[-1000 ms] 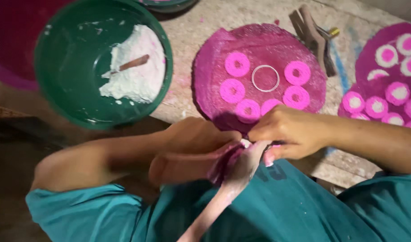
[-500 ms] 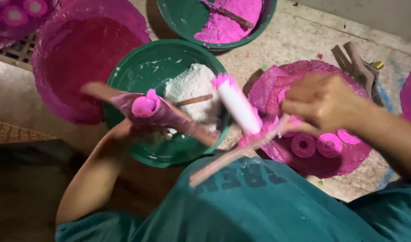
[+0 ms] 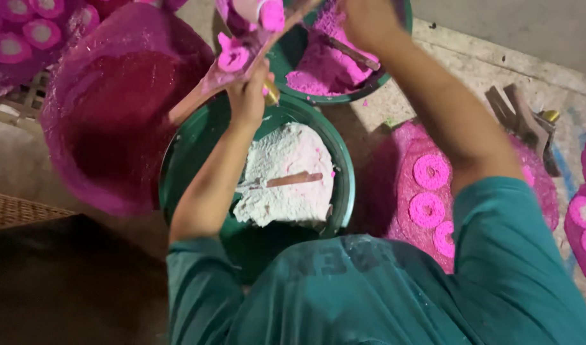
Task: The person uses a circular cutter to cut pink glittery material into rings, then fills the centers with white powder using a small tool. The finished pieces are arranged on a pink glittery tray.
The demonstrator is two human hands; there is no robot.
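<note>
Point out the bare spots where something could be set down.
Bare floor shows between the pink powder bowl, white powder bowl and the pink mat. More lies at top right beyond the wooden tools. The left side is crowded by the big pink basin.

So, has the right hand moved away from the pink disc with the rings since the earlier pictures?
Yes. The right hand has left the pink disc and reached forward; it is now over the far green bowl of pink powder.
</note>
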